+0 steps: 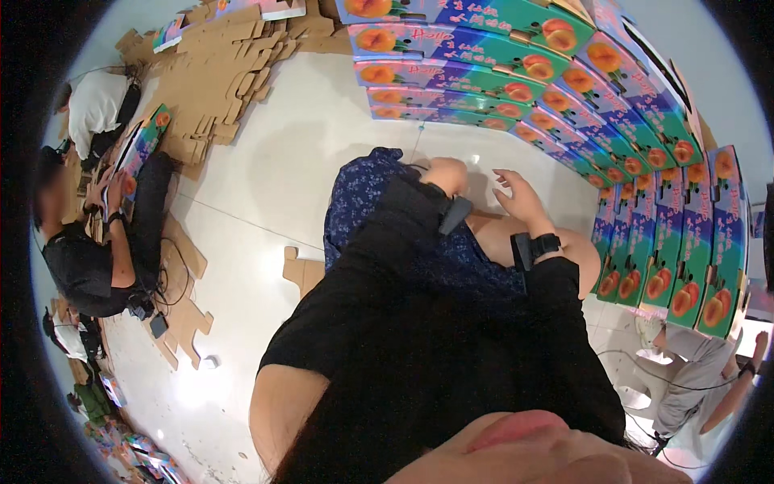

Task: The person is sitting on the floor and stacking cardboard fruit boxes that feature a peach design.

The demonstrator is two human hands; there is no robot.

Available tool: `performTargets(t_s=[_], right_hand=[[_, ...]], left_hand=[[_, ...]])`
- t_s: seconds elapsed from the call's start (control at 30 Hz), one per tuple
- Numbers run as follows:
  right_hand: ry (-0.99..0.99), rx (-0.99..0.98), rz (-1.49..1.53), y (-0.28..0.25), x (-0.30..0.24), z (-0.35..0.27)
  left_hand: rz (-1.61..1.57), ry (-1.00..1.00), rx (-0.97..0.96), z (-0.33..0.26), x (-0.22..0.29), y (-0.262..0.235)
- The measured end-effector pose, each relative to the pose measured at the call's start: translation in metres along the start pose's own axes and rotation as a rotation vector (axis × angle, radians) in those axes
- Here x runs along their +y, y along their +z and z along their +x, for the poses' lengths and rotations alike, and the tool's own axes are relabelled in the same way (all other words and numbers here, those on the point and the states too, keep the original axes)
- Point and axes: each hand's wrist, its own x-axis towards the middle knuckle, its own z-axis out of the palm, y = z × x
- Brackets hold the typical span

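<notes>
Black cloth top [451, 363] fills the foreground below right hand [522, 199], fingers apart, and left hand [444, 175], fingers I cannot tell, while stacked blue-green fruit-printed cardboard cartons [564, 106] block front and right, flattened brown cardboard [197, 93] left

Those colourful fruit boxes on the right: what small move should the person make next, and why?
Perhaps reach the right hand toward the nearest upright box in the row on the person's right. That hand looks empty, its fingers spread, and the row stands on its side, so it seems the handier one for a box.
</notes>
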Motion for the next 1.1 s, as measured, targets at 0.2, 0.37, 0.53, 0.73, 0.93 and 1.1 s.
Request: performTargets(t_s=[0.2, 0.37, 0.53, 0.73, 0.93, 1.1], right_hand=[[-0.139, 0.153, -0.050, -0.027, -0.084, 0.018], [-0.234, 0.329, 0.337, -0.029, -0.116, 0.059], [0.032, 0.420, 0.829, -0.036, -0.093, 0.116], [0.118, 0.751, 0.919, -0.028, -0.078, 0.164], [0.185, 0.741, 0.976, -0.020, -0.092, 0.175], [0.046, 0.504, 1.159, -0.019, -0.086, 0.187]], left_hand=[[0.041, -0.089, -0.244, -0.001, 0.033, -0.025], [-0.096, 0.110, -0.179, 0.020, 0.010, -0.030], [-0.214, -0.037, -0.192, 0.044, -0.003, -0.036], [-0.285, 0.086, -0.056, 0.052, -0.023, -0.037], [-0.317, 0.091, -0.141, 0.060, -0.022, -0.039], [-0.294, 0.058, -0.173, 0.062, -0.016, -0.042]])
